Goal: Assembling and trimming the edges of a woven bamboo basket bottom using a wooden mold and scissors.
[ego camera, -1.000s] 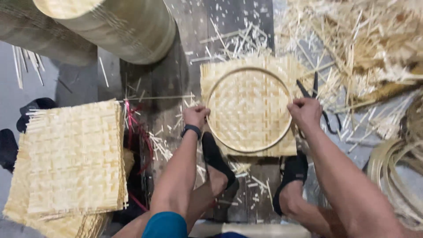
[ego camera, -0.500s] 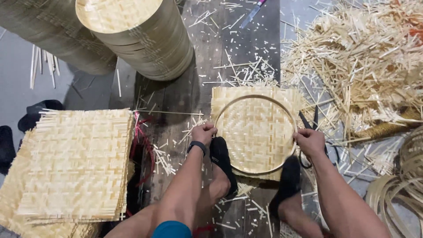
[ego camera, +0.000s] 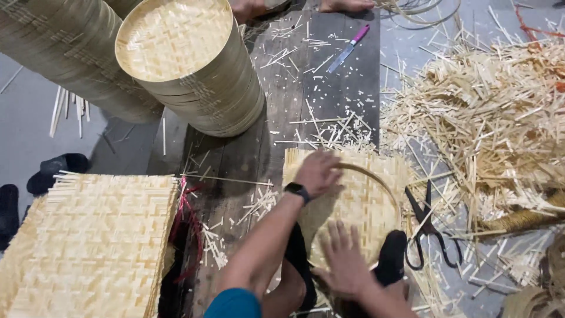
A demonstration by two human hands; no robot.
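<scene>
We are pressing our left hand (ego camera: 318, 172), fingers together, on the bamboo hoop (ego camera: 382, 185) over the woven mat (ego camera: 359, 206) at lower centre, our right hand (ego camera: 344, 262) lying flat, fingers spread; scissors (ego camera: 428, 227) are lying just right

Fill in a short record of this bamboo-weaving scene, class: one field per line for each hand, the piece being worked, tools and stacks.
Left hand: on hoop's far rim
Right hand: flat, fingers spread, on woven mat
Hoop: lying on mat
Scissors: right of mat, on floor
Knife: on dark plank
Finished trays: stacked, upper left
Flat mats: piled, lower left
Offcuts: heaped right
</scene>
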